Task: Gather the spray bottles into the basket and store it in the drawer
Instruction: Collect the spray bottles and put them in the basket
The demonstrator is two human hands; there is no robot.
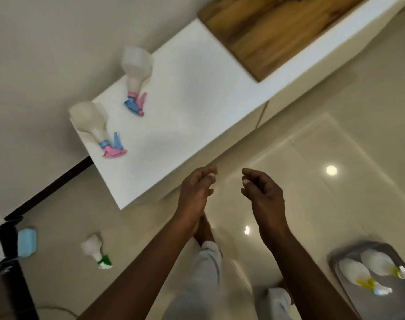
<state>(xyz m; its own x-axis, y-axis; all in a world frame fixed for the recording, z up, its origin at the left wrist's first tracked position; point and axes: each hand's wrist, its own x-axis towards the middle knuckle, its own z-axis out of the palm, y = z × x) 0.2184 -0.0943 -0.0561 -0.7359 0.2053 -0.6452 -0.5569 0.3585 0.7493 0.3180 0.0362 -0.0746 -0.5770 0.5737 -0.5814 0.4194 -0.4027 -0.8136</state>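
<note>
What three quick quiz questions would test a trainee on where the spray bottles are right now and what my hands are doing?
1. True or false: the left hand and right hand both hold nothing.
2. How many spray bottles lie in the grey basket? A) none B) two C) four
3. Which trigger colour marks the bottle on the floor?

Key: 1. True. 2. B: two, with yellow triggers. 3. Green. Two more bottles stand on the white cabinet top.
</note>
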